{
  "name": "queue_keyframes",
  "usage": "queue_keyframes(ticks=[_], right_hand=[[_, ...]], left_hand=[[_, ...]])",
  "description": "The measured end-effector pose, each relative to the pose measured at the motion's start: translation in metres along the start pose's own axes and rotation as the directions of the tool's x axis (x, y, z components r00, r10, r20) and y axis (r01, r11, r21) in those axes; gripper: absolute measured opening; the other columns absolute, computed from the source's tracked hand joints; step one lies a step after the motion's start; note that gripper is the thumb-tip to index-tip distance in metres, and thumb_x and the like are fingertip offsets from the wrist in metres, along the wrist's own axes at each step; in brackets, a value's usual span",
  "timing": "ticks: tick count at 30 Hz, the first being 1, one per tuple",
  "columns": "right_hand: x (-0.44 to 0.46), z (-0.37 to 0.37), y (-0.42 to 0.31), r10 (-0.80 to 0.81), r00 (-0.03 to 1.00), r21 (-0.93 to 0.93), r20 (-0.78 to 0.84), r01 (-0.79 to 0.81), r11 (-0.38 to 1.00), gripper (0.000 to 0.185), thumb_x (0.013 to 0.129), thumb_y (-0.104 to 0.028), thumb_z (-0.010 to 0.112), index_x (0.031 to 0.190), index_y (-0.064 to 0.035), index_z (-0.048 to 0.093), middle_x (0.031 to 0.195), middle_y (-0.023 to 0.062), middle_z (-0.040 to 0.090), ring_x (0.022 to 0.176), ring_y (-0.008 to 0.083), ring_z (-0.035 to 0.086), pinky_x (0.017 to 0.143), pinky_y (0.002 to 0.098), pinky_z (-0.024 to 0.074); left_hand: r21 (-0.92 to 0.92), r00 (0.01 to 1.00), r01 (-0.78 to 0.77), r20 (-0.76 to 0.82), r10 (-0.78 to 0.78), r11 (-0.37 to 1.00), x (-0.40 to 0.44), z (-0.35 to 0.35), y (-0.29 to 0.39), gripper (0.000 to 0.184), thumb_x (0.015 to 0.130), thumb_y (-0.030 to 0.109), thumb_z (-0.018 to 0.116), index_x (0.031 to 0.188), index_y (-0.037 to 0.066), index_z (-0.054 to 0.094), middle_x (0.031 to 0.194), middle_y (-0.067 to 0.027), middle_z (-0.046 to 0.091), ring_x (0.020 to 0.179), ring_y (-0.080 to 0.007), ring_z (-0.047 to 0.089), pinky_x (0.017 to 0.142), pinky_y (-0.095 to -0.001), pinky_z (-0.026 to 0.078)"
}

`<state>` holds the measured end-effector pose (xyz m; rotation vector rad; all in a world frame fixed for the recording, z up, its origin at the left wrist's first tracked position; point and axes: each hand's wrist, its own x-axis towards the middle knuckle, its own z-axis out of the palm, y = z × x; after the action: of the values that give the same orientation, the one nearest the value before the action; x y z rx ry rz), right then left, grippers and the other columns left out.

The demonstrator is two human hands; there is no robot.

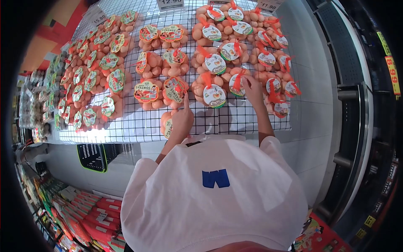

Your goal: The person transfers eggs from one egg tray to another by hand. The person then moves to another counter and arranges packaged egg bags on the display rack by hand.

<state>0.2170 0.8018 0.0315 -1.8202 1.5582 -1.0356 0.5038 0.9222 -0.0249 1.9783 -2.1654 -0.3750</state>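
Observation:
Net bags of brown eggs with round and flower-shaped labels lie in rows on a wire grid display (214, 126). My left hand (182, 119) has its index finger stretched up to the lower edge of an orange-rimmed label (175, 89) on one bag; the other fingers are curled and hold nothing visible. Over a bag with a white and green label (236, 85), my right hand (253, 89) pinches at the red net top. Its fingertips partly cover that spot. Another egg bag (168, 122) sits just left of my left wrist.
Price signs (171, 4) stand along the display's far edge. A black basket with a green rim (93, 158) is on the floor at lower left. Red packages (94, 214) are stacked behind it. A dark shelf unit (352, 109) runs along the right.

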Motion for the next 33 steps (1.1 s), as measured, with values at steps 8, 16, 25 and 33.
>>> queue_keyframes(ticks=[8,16,25,33], right_hand=[[0.172,0.04,-0.005,-0.178,0.984,-0.181,0.022,0.179,0.967,0.026,0.09,-0.028,0.061,0.099,-0.0034,0.065,0.081,0.0145,0.067,0.074,0.0311,0.066,0.065,0.0403,0.0505],[0.363,0.127,0.04,-0.122,0.99,-0.293,0.076,0.139,0.946,0.04,0.085,-0.033,0.066,0.112,-0.0038,0.063,0.086,0.018,0.069,0.083,0.0328,0.068,0.07,0.04,0.0525],[0.425,0.154,0.05,-0.298,0.924,-0.175,0.24,0.343,0.923,0.028,0.086,-0.03,0.064,0.089,-0.0021,0.064,0.077,0.0182,0.067,0.071,0.0345,0.065,0.065,0.0415,0.0495],[0.43,0.165,0.039,-0.346,0.935,-0.081,0.083,0.352,0.932,0.029,0.092,-0.03,0.059,0.087,-0.0014,0.062,0.066,0.014,0.063,0.057,0.0256,0.061,0.057,0.036,0.0463]], left_hand=[[-0.08,0.984,0.156,0.099,-0.148,0.984,0.001,-0.028,0.02,0.081,0.081,0.006,0.053,0.149,0.001,0.01,0.058,-0.0152,0.062,0.05,-0.0329,0.062,0.043,-0.044,0.044],[0.042,0.945,0.213,0.246,-0.217,0.976,-0.002,-0.032,0.022,0.056,0.086,0.014,0.052,0.137,0.001,0.034,0.063,-0.011,0.062,0.055,-0.0255,0.062,0.048,-0.0369,0.047],[-0.619,0.447,0.736,0.142,-0.883,0.274,0.023,-0.057,0.043,0.026,0.069,0.012,0.08,0.074,0.012,0.054,0.071,0.0087,0.053,0.057,-0.003,0.047,0.05,-0.0235,0.038],[0.109,0.906,0.331,0.241,-0.348,0.937,0.023,-0.081,0.034,0.013,0.084,0.014,0.06,0.097,0.01,0.059,0.076,0.0048,0.052,0.067,-0.0058,0.051,0.059,-0.0245,0.04]])
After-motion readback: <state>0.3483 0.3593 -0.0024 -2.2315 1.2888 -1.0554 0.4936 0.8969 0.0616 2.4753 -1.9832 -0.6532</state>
